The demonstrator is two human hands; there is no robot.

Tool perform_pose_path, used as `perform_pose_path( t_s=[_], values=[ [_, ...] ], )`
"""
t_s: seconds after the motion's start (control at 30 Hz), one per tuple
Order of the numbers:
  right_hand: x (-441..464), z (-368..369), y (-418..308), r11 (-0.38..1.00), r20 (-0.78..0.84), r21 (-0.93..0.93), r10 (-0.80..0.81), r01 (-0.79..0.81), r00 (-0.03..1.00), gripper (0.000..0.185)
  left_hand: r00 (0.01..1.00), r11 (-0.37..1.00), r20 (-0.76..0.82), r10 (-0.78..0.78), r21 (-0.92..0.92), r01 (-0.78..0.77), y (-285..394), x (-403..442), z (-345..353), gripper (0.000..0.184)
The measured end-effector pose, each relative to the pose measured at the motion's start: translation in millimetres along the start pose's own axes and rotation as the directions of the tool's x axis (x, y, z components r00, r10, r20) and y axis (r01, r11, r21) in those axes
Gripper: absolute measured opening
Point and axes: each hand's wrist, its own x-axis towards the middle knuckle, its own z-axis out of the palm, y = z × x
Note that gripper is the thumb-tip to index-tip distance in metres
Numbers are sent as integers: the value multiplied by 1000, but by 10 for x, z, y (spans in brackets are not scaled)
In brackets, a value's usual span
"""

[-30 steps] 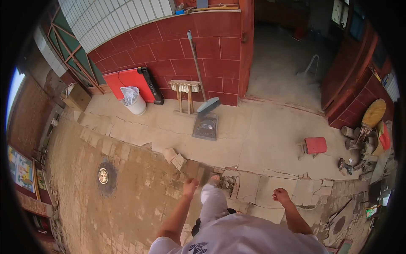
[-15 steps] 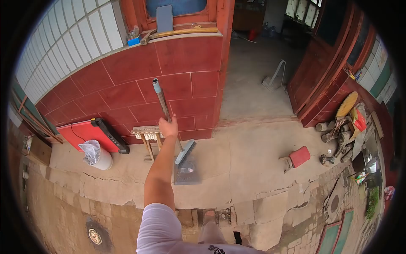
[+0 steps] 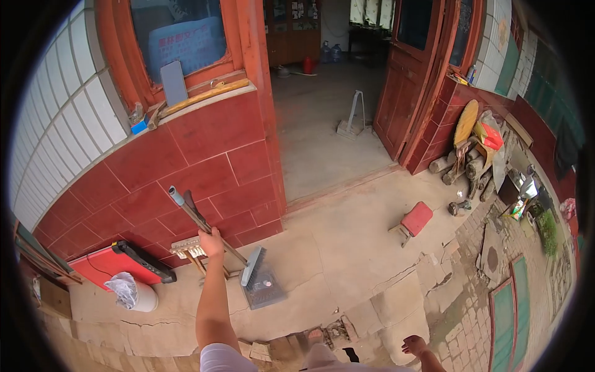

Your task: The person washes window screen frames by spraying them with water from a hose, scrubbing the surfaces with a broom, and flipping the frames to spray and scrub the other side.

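Broom (image 3: pixel 233 252) tilts beside the red wall (image 3: pixel 149 186), its handle clasped in the closed left hand (image 3: pixel 212 243); the grip looks complete. Its brush head is at the dustpan (image 3: pixel 266 296) on the ground, not parted from it, though I cannot tell if they touch. Farther right, the right hand (image 3: pixel 414 345) hangs empty, fingers loosely apart, and the red stool (image 3: pixel 417 218) stands untouched

At eight o'clock, the left hand (image 3: pixel 212 242) hides a stretch of the broom handle (image 3: pixel 199 220), and the liner (image 3: pixel 123 289) covers whatever the white bin (image 3: pixel 146 298) holds. Toward seven, the broom head (image 3: pixel 253 266) hides part of the dustpan (image 3: pixel 265 294). The writing on the blue sheet (image 3: pixel 188 47) at eleven is too blurred to read, and the bottom edge cuts off the right forearm (image 3: pixel 430 362) at five.
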Motion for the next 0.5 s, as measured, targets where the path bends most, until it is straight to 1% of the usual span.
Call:
perform_pose_path(
  t_s=[0.07, 0.13, 0.17, 0.2, 0.23, 0.27, 0.3, 0.33, 0.37, 0.4, 0.43, 0.47, 0.5],
  values=[
    [91, -68, 164, 999, -24, 38, 36, -35, 999, 26, 1000, 996, 14, -20, -83, 21, 155, -42, -63, 30],
    [114, -136, 467, 991, -50, 89, 109, -104, 993, 25, 1000, 997, 30, -10, -83, 12, -37, 27, 27, 28],
    [169, -194, 636, 968, -28, 167, 193, -186, 981, 22, 998, 997, 49, -26, -76, 30, 8, 29, 20, 29],
    [44, -193, 703, 958, -69, 144, 258, -247, 964, 20, 999, 999, 33, 12, -42, -11, -160, 79, 100, 29],
    [-56, -184, 772, 939, -76, 179, 312, -294, 947, 20, 999, 999, 12, 43, -16, -43, -140, 76, 108, 30],
    [-122, -212, 893, 914, -81, 219, 366, -342, 927, 19, 999, 999, 9, 50, -20, -50, -395, 253, 262, 29],
    [-87, -268, 1183, 882, -28, 313, 379, -352, 925, 19, 998, 993, 41, 52, -104, -48, -353, 180, 253, 24],
    [121, -341, 1730, 842, 25, 405, 380, -357, 925, 18, 992, 947, 122, -35, -314, 72, -190, 111, 217, 18],
    [194, -316, 2101, 793, 76, 491, 375, -362, 924, 18, 991, 928, 129, 20, -372, 30, -205, 112, 265, 13],
    [-80, -270, 1901, 791, -20, 434, 486, -431, 874, 17, 982, 901, 190, -10, -425, 91, -67, -72, 227, 13],
    [-240, -203, 1795, 813, -75, 412, 481, -412, 873, 17, 974, 880, 218, -63, -449, 157, 42, -204, 217, 13],
    [-372, -148, 1747, 833, -128, 386, 475, -397, 871, 16, 974, 859, 219, -63, -485, 165, 76, -253, 234, 17],
    [-423, -136, 1777, 832, -107, 386, 470, -399, 876, 20, 948, 847, 303, -100, -474, 241, -8, -290, 257, 22]
  ],
)
